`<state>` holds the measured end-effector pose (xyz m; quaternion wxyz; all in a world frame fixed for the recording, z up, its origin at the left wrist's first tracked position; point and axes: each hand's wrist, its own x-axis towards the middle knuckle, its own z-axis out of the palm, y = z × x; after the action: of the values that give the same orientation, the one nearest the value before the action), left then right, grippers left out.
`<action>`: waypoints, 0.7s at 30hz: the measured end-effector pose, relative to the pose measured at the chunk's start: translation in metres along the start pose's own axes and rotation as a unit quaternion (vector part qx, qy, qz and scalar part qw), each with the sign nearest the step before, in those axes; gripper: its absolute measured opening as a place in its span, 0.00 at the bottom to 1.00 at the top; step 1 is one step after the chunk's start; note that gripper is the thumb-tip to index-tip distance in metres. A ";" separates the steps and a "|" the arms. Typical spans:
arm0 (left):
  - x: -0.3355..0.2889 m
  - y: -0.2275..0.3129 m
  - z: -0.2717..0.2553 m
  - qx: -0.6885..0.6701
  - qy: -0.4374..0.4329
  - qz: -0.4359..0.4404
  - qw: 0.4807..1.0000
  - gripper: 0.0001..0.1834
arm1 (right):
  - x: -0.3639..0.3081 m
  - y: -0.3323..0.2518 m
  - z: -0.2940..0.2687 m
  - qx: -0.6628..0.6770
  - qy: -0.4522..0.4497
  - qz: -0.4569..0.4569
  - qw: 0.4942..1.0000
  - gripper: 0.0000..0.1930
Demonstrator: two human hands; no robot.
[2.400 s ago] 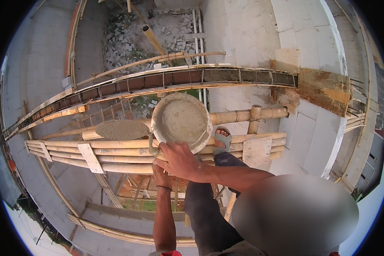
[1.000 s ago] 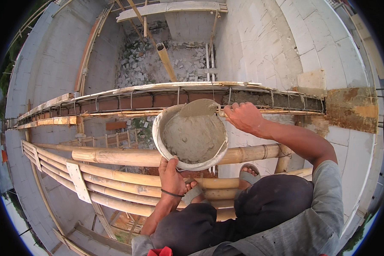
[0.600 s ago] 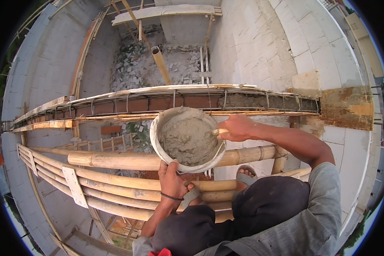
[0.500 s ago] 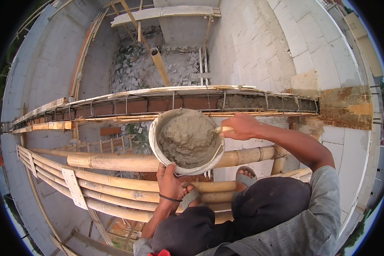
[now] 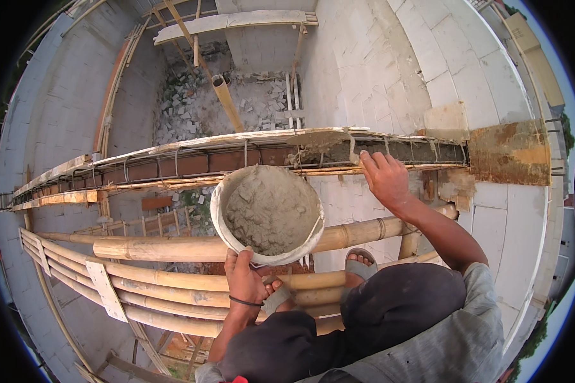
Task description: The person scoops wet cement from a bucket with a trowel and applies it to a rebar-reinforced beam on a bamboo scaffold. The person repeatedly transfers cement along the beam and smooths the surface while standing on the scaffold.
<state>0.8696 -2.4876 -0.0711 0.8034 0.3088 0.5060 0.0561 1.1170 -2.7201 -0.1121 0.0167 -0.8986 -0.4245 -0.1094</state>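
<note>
My left hand (image 5: pixel 244 276) grips the near rim of a white bucket (image 5: pixel 216 214), its thumb over the edge. Wet grey mortar (image 5: pixel 271 210) nearly fills the bucket, which rests at the thick bamboo pole and tilts a little. My right hand (image 5: pixel 384 180) is closed around the handle of a trowel (image 5: pixel 326 138). Its mortar-coated blade lies over the long narrow formwork trough (image 5: pixel 204 161), beyond the bucket. Steel reinforcing bars run along that trough. Wet mortar fills the trough's right part, while reddish bottom boards show between the bars on the left.
I squat on several bamboo poles (image 5: pixel 172 277), my sandalled feet on them, with gaps below. A thick bamboo pole (image 5: pixel 153 247) crosses in front. Pale block walls (image 5: pixel 479 76) rise on both sides. Far below lies a rubble-strewn floor (image 5: pixel 185 105). A bamboo post (image 5: pixel 227 102) stands beyond the trough.
My right hand has lifted the trowel out of the bucket and carried it forward and right, over the trough. Mortar now falls or lies under the blade. My left hand still holds the bucket.
</note>
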 end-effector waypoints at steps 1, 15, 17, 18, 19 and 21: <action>-0.002 0.001 0.002 0.003 0.007 0.005 1.000 0.19 | 0.000 0.002 -0.006 0.001 0.013 0.006 1.000 0.20; -0.003 -0.004 0.003 -0.012 -0.020 0.025 0.999 0.22 | 0.043 -0.055 -0.002 0.144 -0.392 -0.160 0.895 0.19; 0.000 -0.006 0.000 -0.001 -0.018 0.019 1.000 0.21 | 0.047 -0.050 -0.001 0.178 -0.395 -0.164 0.886 0.19; 0.001 -0.007 -0.002 0.005 -0.023 0.017 1.000 0.20 | 0.049 -0.048 -0.001 0.198 -0.393 -0.160 0.884 0.19; 0.003 -0.007 -0.004 0.013 -0.038 0.017 0.999 0.18 | 0.050 -0.046 0.000 0.224 -0.387 -0.158 0.880 0.19; 0.004 -0.008 -0.006 0.023 -0.051 0.015 0.998 0.16 | 0.053 -0.043 -0.001 0.265 -0.405 -0.125 0.866 0.19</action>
<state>0.8642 -2.4897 -0.0804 0.8197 0.3372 0.4613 0.0403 1.1166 -2.6529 -0.1029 0.0670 -0.7650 -0.5157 0.3799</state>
